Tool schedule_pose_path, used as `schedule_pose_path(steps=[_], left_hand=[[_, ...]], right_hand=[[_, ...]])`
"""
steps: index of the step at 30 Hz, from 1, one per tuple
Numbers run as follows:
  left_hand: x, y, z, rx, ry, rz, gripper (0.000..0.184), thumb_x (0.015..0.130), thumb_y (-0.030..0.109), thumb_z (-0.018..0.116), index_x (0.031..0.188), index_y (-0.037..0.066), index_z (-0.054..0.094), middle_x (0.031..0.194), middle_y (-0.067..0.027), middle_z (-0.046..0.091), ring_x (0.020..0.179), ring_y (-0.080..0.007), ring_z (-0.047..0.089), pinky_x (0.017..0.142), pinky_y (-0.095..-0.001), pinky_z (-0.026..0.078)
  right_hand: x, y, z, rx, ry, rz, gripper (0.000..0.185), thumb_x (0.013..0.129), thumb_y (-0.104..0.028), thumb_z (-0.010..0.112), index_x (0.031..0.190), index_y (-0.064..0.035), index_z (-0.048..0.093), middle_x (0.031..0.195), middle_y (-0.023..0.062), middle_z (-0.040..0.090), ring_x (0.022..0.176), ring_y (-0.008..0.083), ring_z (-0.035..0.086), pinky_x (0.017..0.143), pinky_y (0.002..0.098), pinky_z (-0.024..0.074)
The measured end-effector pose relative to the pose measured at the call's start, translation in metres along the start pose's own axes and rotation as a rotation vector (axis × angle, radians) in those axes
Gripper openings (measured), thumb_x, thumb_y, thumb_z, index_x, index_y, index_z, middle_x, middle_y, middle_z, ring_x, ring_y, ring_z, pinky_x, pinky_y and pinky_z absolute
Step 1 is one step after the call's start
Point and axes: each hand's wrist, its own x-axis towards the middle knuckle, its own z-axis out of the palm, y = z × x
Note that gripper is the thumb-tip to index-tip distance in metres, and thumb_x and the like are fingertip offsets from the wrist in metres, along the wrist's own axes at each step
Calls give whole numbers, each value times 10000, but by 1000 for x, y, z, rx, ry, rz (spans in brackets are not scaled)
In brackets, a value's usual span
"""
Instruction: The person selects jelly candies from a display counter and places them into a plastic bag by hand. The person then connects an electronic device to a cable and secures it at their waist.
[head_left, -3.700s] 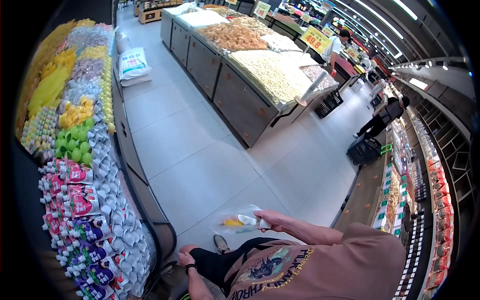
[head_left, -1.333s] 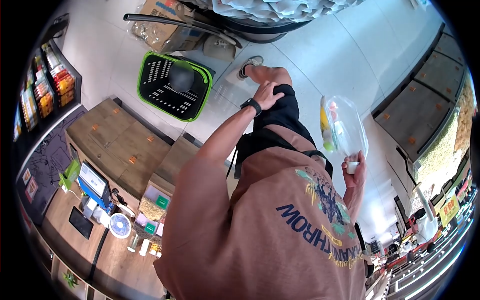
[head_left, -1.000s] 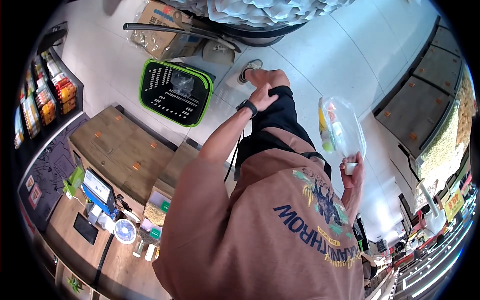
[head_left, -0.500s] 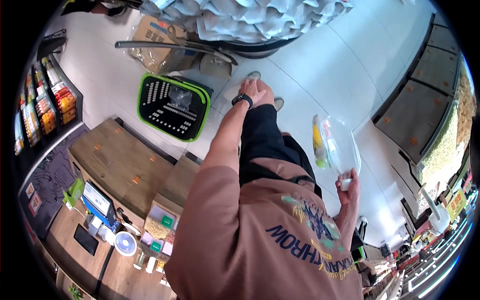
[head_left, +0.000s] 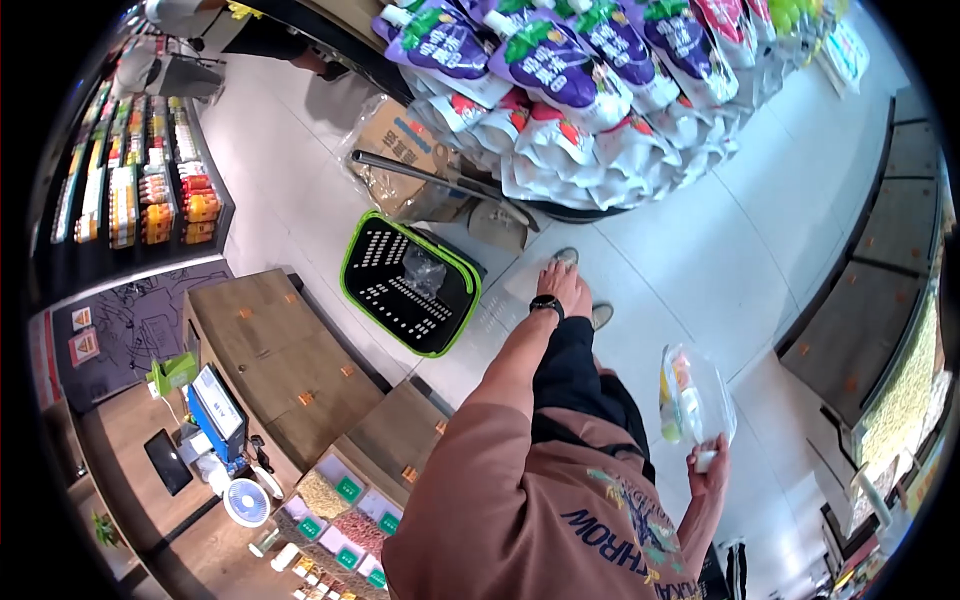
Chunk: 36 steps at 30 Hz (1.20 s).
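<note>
My left hand point(head_left: 566, 288), with a black watch on its wrist, rests on my bent knee, its fingers stretched out and nothing in them. Lower right, my right hand point(head_left: 708, 468) is closed around the gathered end of a clear plastic bag point(head_left: 712, 392). Yellow and green items show through the bag's left side, too blurred to name. A small white thing point(head_left: 705, 461) sits between the fingers of that hand. On the floor to the left of my knee stands a black shopping basket point(head_left: 385, 305) with a green rim, and crumpled clear plastic lies in it.
A tall pile of purple and white pouches point(head_left: 560, 65) rises ahead. A long-handled dustpan point(head_left: 497, 226) and a plastic-wrapped cardboard box point(head_left: 398, 150) lie beside it. Left are a wooden counter point(head_left: 265, 330) and drink shelves point(head_left: 130, 190); cabinets point(head_left: 850, 325) line the right. A person's leg point(head_left: 310, 62) shows upper left.
My view has tilted up and shifted left, bringing the purple pouches into sight. My left hand stays on the knee; the right still holds the bag, which has turned slightly.
</note>
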Motion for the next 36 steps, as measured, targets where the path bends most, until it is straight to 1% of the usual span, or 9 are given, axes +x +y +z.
schedule_pose_path(steps=[3, 6, 14, 18, 19, 24, 29, 32, 36], left_hand=[[3, -1, 15, -49, -20, -82, 354, 837, 264, 607, 1125, 61, 573, 1233, -158, 499, 1184, -348, 451, 945, -464, 427], [2, 10, 4, -37, -118, -119, 403, 867, 278, 582, 1210, 67, 576, 1271, -153, 507, 1227, -335, 445, 1043, -425, 374], [-2, 8, -5, 4, -68, -85, 358, 874, 288, 577, 1160, 73, 588, 1240, -149, 530, 1221, -312, 452, 1009, -457, 387], [4, 1, 22, -179, -43, -269, 439, 857, 320, 627, 1209, 81, 519, 1248, -173, 511, 1216, -346, 450, 986, -468, 415], [5, -4, 25, -225, -6, -265, 443, 827, 309, 618, 1205, 100, 521, 1201, -173, 509, 1134, -392, 482, 940, -509, 426], [-5, 2, 33, -232, 116, -293, 366, 823, 317, 631, 1071, 64, 542, 1177, -190, 528, 1110, -383, 506, 921, -498, 443], [0, 11, 27, -155, 93, -317, 422, 826, 346, 659, 1091, 35, 551, 1173, -178, 552, 1137, -352, 506, 938, -466, 436], [7, -1, 71, -244, 102, -224, 426, 850, 270, 610, 1148, -16, 507, 1196, -244, 555, 1120, -398, 531, 951, -466, 441], [-11, 14, 56, -337, 56, -187, 473, 868, 261, 584, 1239, -23, 512, 1242, -260, 545, 1149, -406, 526, 998, -450, 421]], right_hand=[[5, 0, -6, -3, -6, -16, 266, 979, -326, 502, 840, -100, 480, 653, 44, 481, 577, 209, 545, 460, 329, 450], [1, 1, -2, -2, -26, -19, 269, 982, -321, 493, 830, -100, 481, 644, 46, 477, 579, 208, 544, 465, 327, 447], [1, -2, 2, -15, -32, -12, 267, 985, -314, 485, 829, -98, 482, 652, 48, 477, 594, 205, 538, 477, 328, 444], [1, -2, 2, -40, -15, -13, 277, 980, -313, 505, 792, -112, 480, 662, 35, 489, 597, 195, 551, 471, 309, 446], [2, -2, 3, -35, -22, -3, 275, 981, -311, 503, 792, -112, 477, 662, 35, 487, 597, 196, 550, 471, 309, 447], [2, -3, 7, -28, -50, -6, 270, 988, -300, 493, 795, -114, 467, 663, 35, 476, 596, 199, 548, 470, 309, 447], [5, -4, -1, -29, -38, -3, 258, 985, -304, 496, 819, -108, 476, 671, 47, 486, 605, 209, 543, 488, 335, 449], [-2, -3, -4, -33, -10, -6, 265, 989, -301, 491, 798, -120, 464, 662, 28, 471, 600, 199, 540, 484, 310, 446], [5, 2, -10, -15, -43, 6, 261, 989, -299, 493, 799, -121, 466, 659, 29, 469, 612, 197, 547, 495, 307, 443]])
